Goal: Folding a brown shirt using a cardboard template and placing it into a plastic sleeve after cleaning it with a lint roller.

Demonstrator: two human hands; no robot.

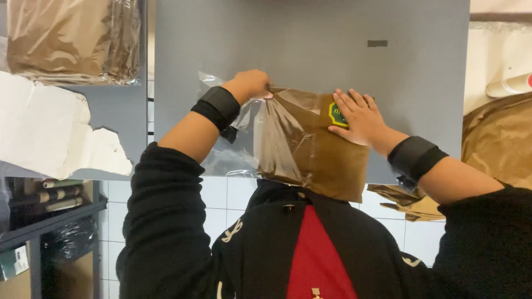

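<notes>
Lying at far left, a stack of bagged brown packets (pixel 72 39) sits on the grey worktop (pixel 310 50). The left hand (pixel 252 84) pinches the clear plastic bag (pixel 260 138) at its top edge. The right hand (pixel 360 116), fingers spread, presses flat on the brown packet (pixel 321 158) inside it.

A paper bag (pixel 327 155) in plastic wrap (pixel 249 138) is laid at the surface's (pixel 310 39) near edge; wrapped bags (pixel 72 39) are stacked beyond its left edge.
</notes>
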